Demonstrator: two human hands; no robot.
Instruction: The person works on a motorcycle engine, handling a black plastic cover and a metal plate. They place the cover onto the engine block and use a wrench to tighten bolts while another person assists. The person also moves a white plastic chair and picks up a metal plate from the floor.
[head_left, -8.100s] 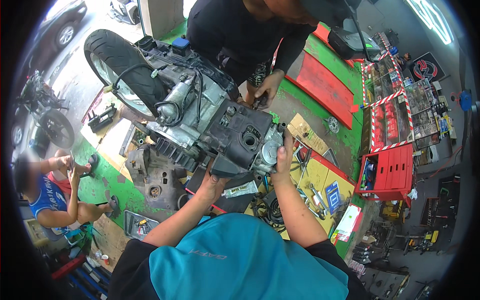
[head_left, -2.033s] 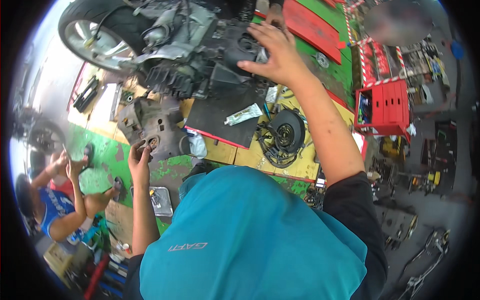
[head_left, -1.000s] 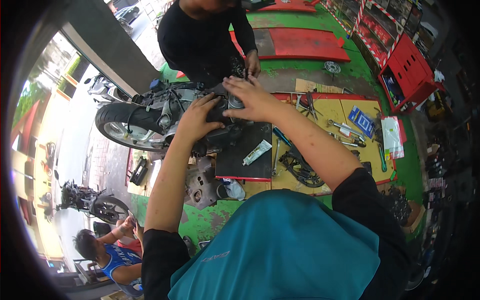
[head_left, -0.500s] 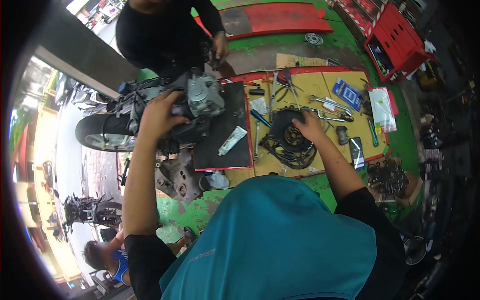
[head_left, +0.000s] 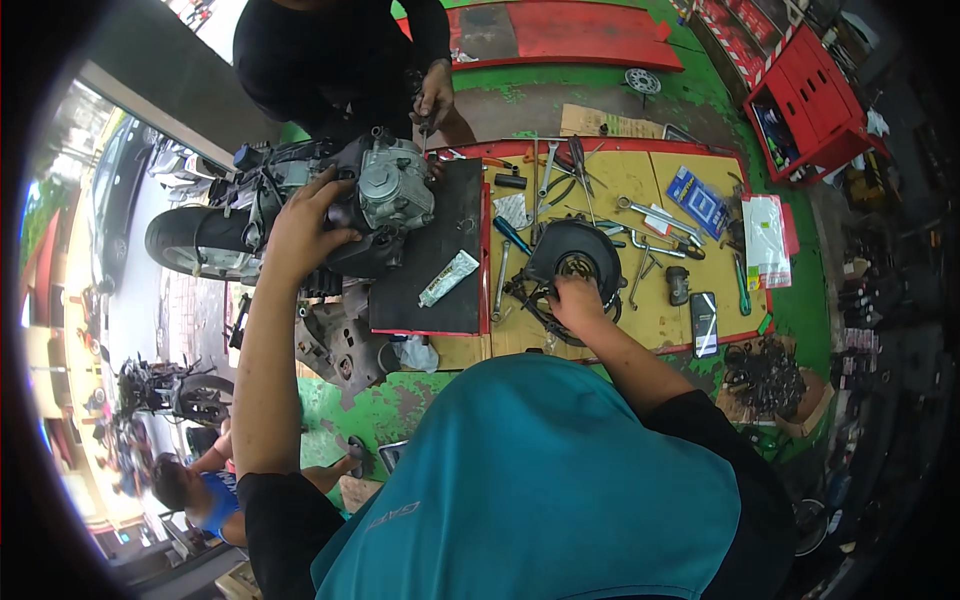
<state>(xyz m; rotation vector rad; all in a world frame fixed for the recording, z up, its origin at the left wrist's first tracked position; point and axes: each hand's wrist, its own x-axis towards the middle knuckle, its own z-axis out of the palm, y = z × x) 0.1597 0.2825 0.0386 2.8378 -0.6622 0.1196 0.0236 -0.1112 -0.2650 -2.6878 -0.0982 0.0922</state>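
The left hand (head_left: 305, 225) was laid flat, fingers spread, against the near-left side of the grey metal scooter engine block (head_left: 385, 200), pressed on rather than wrapped round anything. That engine was parked at the far-left corner of the black rubber mat (head_left: 435, 255), its rear tyre (head_left: 195, 245) overhanging the left edge. The right hand (head_left: 578, 298) was curled over the near rim of the round black flywheel cover (head_left: 575, 262), fingers closed on it, on the yellow red-edged work board (head_left: 640, 300). Spanners (head_left: 655, 215) and a black phone (head_left: 703, 322) were scattered to the right, leaving little free board. Bare room was seen only near the mat's right edge, beside a white tube (head_left: 448, 279). At the far edge, another person's hand (head_left: 434, 98) was held close over the engine.
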